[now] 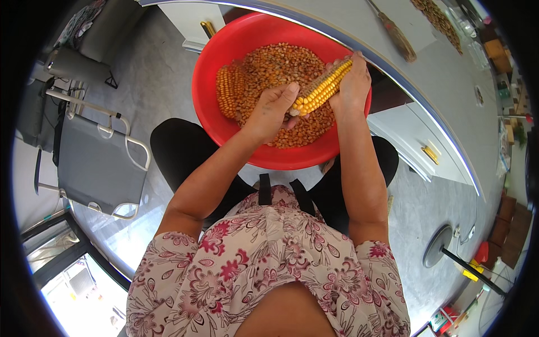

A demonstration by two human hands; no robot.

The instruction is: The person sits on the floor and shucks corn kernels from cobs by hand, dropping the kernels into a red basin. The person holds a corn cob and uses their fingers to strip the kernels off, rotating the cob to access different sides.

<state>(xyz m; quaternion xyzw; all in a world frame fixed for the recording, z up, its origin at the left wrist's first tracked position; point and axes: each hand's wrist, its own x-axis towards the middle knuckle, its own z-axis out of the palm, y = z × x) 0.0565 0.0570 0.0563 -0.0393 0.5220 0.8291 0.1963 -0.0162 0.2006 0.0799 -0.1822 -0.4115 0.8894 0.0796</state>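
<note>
My left hand (273, 109) holds the near end of a yellow corn cob (323, 88), thumb raised beside it. Around the cob's far end, my right hand (353, 82) is closed. Part of the cob's side is bare of kernels, while rows of yellow kernels remain along the rest. Both hands are over a red plastic basin (210, 54), which sits between the person's knees. Loose corn kernels (280, 63) cover its bottom. More corn on the cob (227, 90) lies against the basin's left wall, partly blurred.
A counter (446, 84) curves past the basin's upper right, bearing a wooden-handled tool (398, 38) and a pile of small brown pieces (440, 21). Gold-handled cabinet fronts (446, 158) stand below it. A grey folding chair (99, 162) is at left; a round black stand base (438, 246) is at right.
</note>
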